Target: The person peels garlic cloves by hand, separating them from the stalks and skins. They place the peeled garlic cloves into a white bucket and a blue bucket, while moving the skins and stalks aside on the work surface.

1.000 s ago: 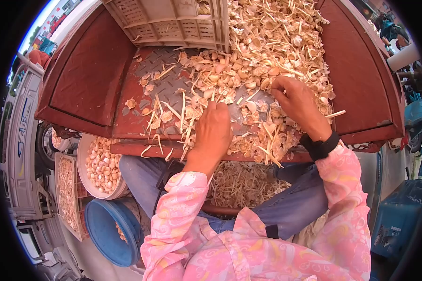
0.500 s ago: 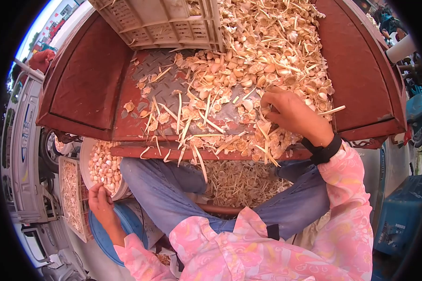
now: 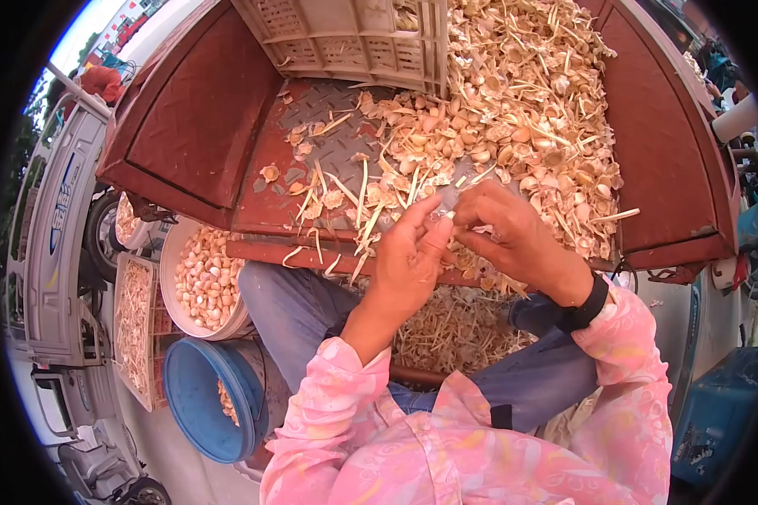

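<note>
My left hand (image 3: 406, 265) and my right hand (image 3: 518, 240) meet over the near edge of the red metal cart bed (image 3: 257, 198). Between their fingertips is a small whitish garlic clove (image 3: 449, 215), mostly covered by the fingers. The left thumb and forefinger pinch toward it, and the right fingers are curled in against it from the other side. Behind the hands lies a heap of garlic cloves, papery skins and dry stalks (image 3: 514, 126). A black band (image 3: 584, 305) circles my right wrist.
A white bucket of garlic cloves (image 3: 206, 282) stands left of my knee, with a blue bucket (image 3: 195, 400) in front of it. Beside them is a crate of scraps (image 3: 135, 324). A plastic crate (image 3: 354, 46) leans on the cart bed. Scraps cover the ground (image 3: 451, 332) between my legs.
My left hand has come from the white bucket up to the cart edge, beside my right hand. The right hand has lifted off the heap toward it. The view has shifted left.
</note>
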The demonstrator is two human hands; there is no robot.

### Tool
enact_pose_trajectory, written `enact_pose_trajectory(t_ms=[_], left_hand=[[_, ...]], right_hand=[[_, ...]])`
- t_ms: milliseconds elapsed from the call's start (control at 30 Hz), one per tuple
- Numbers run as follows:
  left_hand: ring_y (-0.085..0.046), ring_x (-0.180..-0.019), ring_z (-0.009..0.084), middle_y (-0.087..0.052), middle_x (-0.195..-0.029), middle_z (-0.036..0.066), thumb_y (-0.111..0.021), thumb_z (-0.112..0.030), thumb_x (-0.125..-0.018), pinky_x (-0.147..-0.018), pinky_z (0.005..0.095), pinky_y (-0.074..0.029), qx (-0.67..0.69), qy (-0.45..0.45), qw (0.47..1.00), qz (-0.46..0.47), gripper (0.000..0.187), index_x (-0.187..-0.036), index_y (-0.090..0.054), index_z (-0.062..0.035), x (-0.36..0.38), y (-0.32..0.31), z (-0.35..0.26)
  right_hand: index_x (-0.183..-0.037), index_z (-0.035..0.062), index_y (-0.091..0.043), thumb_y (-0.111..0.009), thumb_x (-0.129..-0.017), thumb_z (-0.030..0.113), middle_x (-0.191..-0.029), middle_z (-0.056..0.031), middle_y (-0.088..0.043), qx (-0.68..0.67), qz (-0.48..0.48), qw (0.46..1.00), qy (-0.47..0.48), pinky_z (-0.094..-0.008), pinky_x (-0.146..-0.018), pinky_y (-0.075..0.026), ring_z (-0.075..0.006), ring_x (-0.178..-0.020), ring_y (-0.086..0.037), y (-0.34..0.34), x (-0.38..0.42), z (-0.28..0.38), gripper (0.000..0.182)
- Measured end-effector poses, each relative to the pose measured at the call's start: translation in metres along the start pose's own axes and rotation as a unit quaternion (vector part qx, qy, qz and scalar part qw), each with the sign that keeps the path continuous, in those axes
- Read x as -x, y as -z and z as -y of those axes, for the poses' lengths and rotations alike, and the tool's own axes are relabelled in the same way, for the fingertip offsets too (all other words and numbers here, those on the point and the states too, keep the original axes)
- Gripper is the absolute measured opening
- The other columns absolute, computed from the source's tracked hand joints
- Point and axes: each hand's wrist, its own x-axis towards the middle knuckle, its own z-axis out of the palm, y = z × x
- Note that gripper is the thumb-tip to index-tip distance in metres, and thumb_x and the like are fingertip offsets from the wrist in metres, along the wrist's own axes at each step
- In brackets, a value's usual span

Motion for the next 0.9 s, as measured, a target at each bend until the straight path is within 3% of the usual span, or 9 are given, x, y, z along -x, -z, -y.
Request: enact_pose_trajectory(t_ms=[33,133,233,367,467,567,633,667,900], left_hand=[[-0.057,-0.067,0.0063,-0.062,-0.087,0.004,-0.05,-0.022,-0.096,-0.055,0.0175,-0.043,0.013,0.019,0.999,0.028,0.039,-0.127,-0.045,0.0014,-0.01,-0.008,0.007],[-0.054,-0.064,0.0045,-0.059,-0.082,0.001,-0.049,-0.02,-0.096,-0.052,0.0164,-0.042,0.048,0.036,0.998,0.03,0.032,-0.121,-0.048,0.0012,-0.014,-0.013,0.012],[-0.052,-0.062,0.0039,-0.058,-0.08,0.001,-0.05,-0.019,-0.096,-0.052,0.0166,-0.042,0.134,0.0,0.99,-0.044,0.027,-0.115,-0.051,0.0001,-0.011,-0.027,0.026],[-0.052,-0.061,0.0044,-0.059,-0.081,0.002,-0.052,-0.017,-0.095,-0.051,0.0169,-0.043,0.104,-0.017,0.989,-0.106,0.023,-0.111,-0.051,-0.0002,-0.009,-0.04,0.03],[-0.053,-0.061,0.0054,-0.06,-0.083,0.004,-0.053,-0.014,-0.094,-0.052,0.017,-0.043,0.161,-0.007,0.982,-0.101,0.023,-0.111,-0.051,0.0003,-0.008,-0.038,0.032],[-0.056,-0.064,0.0073,-0.062,-0.085,0.007,-0.053,-0.013,-0.093,-0.055,0.0177,-0.048,0.269,-0.011,0.962,-0.055,0.023,-0.111,-0.049,0.0007,-0.009,-0.03,0.035],[-0.059,-0.067,0.0091,-0.063,-0.087,0.009,-0.053,-0.013,-0.093,-0.059,0.0188,-0.051,0.292,-0.007,0.955,-0.051,0.023,-0.112,-0.048,0.0009,-0.009,-0.029,0.033],[-0.061,-0.069,0.0099,-0.063,-0.088,0.01,-0.053,-0.012,-0.093,-0.061,0.0196,-0.052,0.294,-0.014,0.954,-0.051,0.023,-0.111,-0.048,0.0011,-0.009,-0.029,0.035],[-0.064,-0.076,0.0127,-0.063,-0.094,0.012,-0.051,-0.011,-0.094,-0.066,0.0226,-0.055,0.282,-0.032,0.956,-0.072,0.021,-0.11,-0.045,0.0009,-0.009,-0.037,0.043]], right_hand=[[-0.087,0.0027,-0.053,-0.064,-0.074,-0.001,-0.081,-0.0099,-0.051,0.009,-0.014,1.0,0.023,-0.0304,-0.062,-0.046,-0.0234,-0.068,-0.057,0.0,0.0,0.0,0.017],[-0.086,0.002,-0.054,-0.062,-0.077,0.001,-0.08,-0.0112,-0.052,-0.068,-0.014,0.996,-0.052,-0.0341,-0.062,-0.044,-0.0276,-0.07,-0.056,0.003,0.006,-0.003,0.012],[-0.088,0.0018,-0.055,-0.061,-0.079,0.001,-0.078,-0.0103,-0.052,-0.064,-0.02,0.994,-0.088,-0.033,-0.062,-0.045,-0.0259,-0.069,-0.057,-0.002,0.008,-0.005,0.01],[-0.092,0.0023,-0.057,-0.06,-0.081,0.002,-0.078,-0.0086,-0.054,-0.012,-0.066,0.995,-0.077,-0.03,-0.063,-0.046,-0.0223,-0.07,-0.058,-0.009,0.011,-0.01,0.012],[-0.095,0.0029,-0.057,-0.061,-0.081,0.004,-0.08,-0.0088,-0.056,-0.289,-0.064,0.922,-0.249,-0.0302,-0.064,-0.047,-0.0237,-0.071,-0.059,-0.018,0.019,-0.018,0.014],[-0.094,0.003,-0.058,-0.063,-0.079,0.004,-0.083,-0.0099,-0.057,-0.423,-0.097,0.839,-0.329,-0.0318,-0.067,-0.047,-0.026,-0.075,-0.058,-0.011,0.015,-0.017,0.016],[-0.092,0.003,-0.057,-0.065,-0.078,0.005,-0.082,-0.0098,-0.056,-0.138,-0.111,0.975,-0.135,-0.032,-0.067,-0.046,-0.0255,-0.075,-0.058,-0.005,0.012,-0.021,0.016],[-0.091,0.003,-0.057,-0.066,-0.077,0.005,-0.082,-0.0098,-0.056,0.013,-0.113,0.993,-0.029,-0.0321,-0.067,-0.046,-0.0252,-0.075,-0.057,-0.003,0.01,-0.022,0.016],[-0.081,0.0032,-0.054,-0.067,-0.075,0.005,-0.079,-0.0097,-0.053,-0.075,-0.045,0.989,-0.118,-0.0337,-0.065,-0.044,-0.0263,-0.073,-0.056,-0.003,0.014,-0.005,0.015]])
